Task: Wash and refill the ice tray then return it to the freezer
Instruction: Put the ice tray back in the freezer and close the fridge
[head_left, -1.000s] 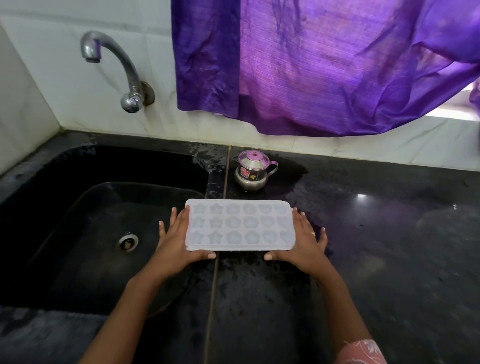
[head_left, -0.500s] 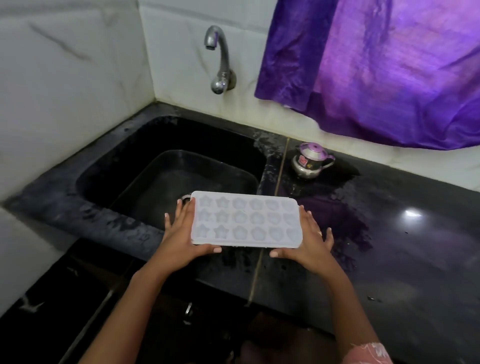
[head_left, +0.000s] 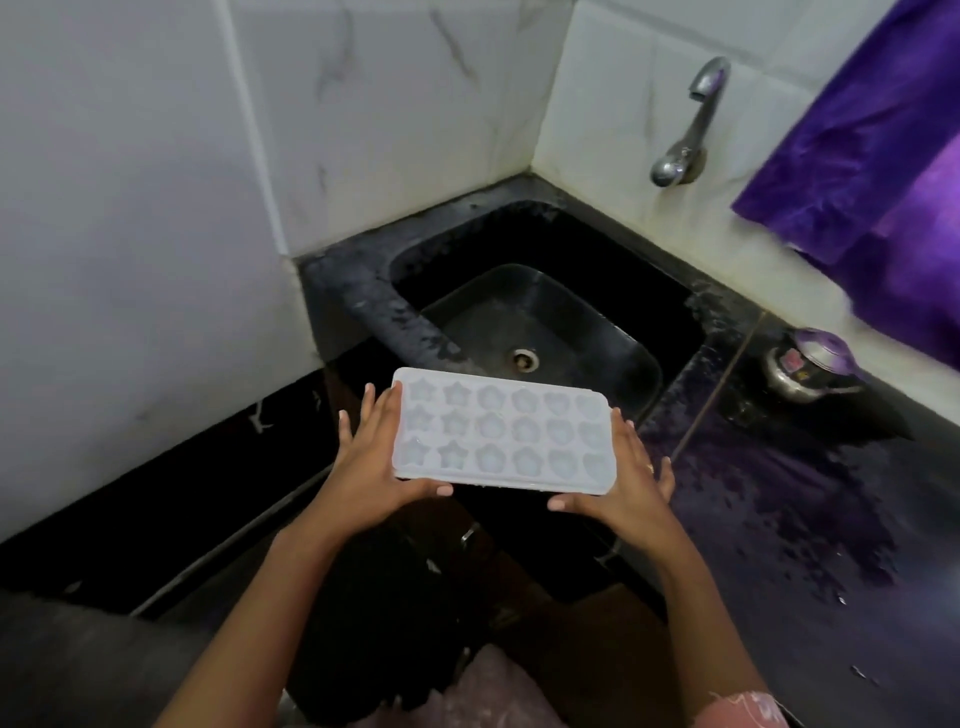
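A white ice tray (head_left: 501, 431) with star, flower and heart shaped cells is held level in front of me, off the counter's front edge. My left hand (head_left: 371, 462) grips its left end, thumb on the near rim. My right hand (head_left: 626, 483) grips the right end the same way, with a ring on one finger. Whether the cells hold water I cannot tell. The black sink (head_left: 550, 322) lies just beyond the tray, its drain (head_left: 524, 359) showing. A steel tap (head_left: 685, 130) sticks out of the white wall above it, with no water running.
A small steel pot with a purple lid (head_left: 808, 366) stands on the wet black counter (head_left: 810, 509) right of the sink. A purple curtain (head_left: 883, 171) hangs at the upper right. White marble walls (head_left: 156, 208) close the left side. Dark cabinet fronts lie below the counter.
The tray has come back from above the counter to out past its front edge, both hands still holding it. My view has swung left, so sink and tap now sit to the right.
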